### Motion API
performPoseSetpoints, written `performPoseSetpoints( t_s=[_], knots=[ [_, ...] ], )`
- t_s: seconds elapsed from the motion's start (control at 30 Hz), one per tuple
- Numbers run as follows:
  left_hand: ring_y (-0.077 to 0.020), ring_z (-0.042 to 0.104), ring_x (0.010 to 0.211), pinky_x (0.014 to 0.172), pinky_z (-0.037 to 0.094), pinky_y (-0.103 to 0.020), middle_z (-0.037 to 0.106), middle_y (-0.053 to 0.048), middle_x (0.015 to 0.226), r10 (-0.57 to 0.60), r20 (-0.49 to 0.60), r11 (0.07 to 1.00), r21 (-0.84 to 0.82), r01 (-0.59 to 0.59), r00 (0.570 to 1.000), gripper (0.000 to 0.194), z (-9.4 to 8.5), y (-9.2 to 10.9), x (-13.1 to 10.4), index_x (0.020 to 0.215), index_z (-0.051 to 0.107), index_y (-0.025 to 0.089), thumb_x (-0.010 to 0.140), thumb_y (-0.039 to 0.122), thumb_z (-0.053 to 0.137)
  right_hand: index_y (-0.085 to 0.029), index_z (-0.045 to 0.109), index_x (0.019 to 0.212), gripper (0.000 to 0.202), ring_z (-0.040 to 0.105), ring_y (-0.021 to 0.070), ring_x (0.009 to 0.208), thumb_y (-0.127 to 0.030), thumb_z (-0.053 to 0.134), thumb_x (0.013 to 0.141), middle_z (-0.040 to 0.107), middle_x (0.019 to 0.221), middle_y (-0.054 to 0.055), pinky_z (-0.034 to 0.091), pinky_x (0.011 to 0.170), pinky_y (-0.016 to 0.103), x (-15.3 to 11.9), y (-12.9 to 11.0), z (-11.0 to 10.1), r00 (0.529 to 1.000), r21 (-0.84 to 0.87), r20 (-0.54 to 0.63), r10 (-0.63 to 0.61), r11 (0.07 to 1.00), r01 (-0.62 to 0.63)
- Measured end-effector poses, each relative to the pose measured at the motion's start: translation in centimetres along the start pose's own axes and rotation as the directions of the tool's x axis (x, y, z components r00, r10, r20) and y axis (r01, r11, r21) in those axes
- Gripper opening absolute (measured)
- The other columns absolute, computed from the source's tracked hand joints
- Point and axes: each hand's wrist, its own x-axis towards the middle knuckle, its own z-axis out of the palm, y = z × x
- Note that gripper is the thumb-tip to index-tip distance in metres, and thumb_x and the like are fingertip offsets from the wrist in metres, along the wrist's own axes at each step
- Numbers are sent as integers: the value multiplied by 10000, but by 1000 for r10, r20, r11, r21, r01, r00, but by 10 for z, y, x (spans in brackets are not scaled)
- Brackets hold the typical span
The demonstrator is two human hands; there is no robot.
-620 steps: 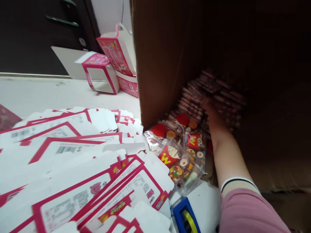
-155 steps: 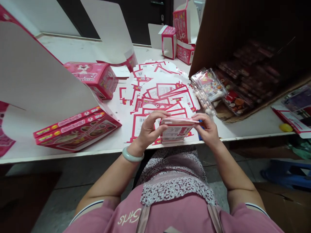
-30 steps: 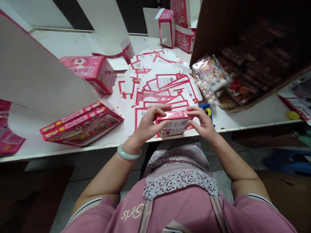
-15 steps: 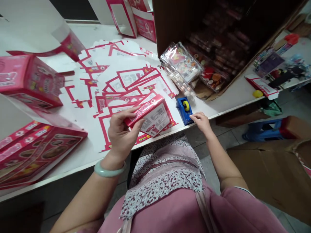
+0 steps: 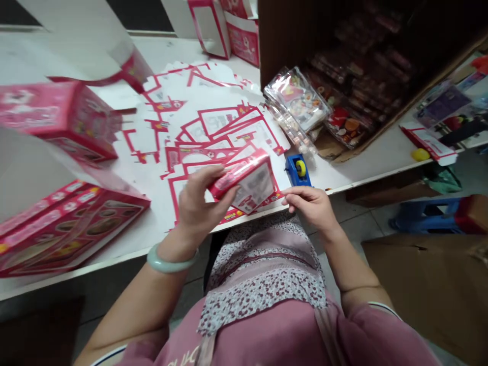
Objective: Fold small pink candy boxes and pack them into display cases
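Head view shows the left hand [image 5: 202,203] half closed around one end of a small pink box [image 5: 247,183], thumb on the near side and fingers over the top. The box is held tilted above the front of the counter [image 5: 331,174]. The right hand [image 5: 292,199] is apart from it, fingers curled, thumb and forefinger close together; whether they pinch anything, I cannot tell. Just beyond that hand sits a blue tape dispenser [image 5: 298,172]. Flat cartons [image 5: 224,122] lie spread behind the held box. Clear packets [image 5: 301,101] rest at the mouth of a big cardboard box [image 5: 280,35].
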Motion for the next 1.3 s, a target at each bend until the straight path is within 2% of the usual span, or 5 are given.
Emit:
performPoseSetpoints(
  t_s=[0.2,0.57,0.87,1.13,1.3],
  knots=[
    [-170,593,711,540,438,-222,612,-66,935,160,411,912,286,-294,897,525,-13,24,26,1491,459,291,979,194,522,-276,641,1384,497,597,140,559,-358,668,894,743,782,-4,578,591,325,48,-49,45,975,-97,148,-167,979,182],
    [-153,668,949,836,556,-287,670,-19,1048,-123,52,885,-447,133,991,392,-44,-38,10,1281,602,348,918,282,733,-221,681,1143,380,702,286,958,-440,718,834,731,1057,103,587,827,441,68,18,-8,895,-515,178,-408,737,438],
    [-245,728,961,756,622,-330,742,-110,1148,-598,474,696,-94,712,646,509,-182,-43,32,1220,700,161,890,547,709,-413,601,1266,512,605,281,1229,-123,712,858,657,1252,33,522,1052,495,92,-60,105,205,-296,377,-903,93,951],
    [-203,665,1100,978,544,-316,681,-77,1190,-432,-389,806,238,542,813,356,-332,-93,-14,1211,581,180,941,407,627,-295,566,1402,477,575,322,1326,-219,661,941,571,1441,141,542,1037,534,92,-6,114,454,-274,543,-706,363,891],
    [-93,629,921,818,509,-168,714,-23,1106,-742,-84,473,638,608,665,340,-325,-166,-33,1225,601,89,958,299,598,-265,678,1254,317,645,282,1237,-212,652,942,649,1351,126,567,1001,467,81,11,90,570,-299,485,-663,486,821]
  ],
)
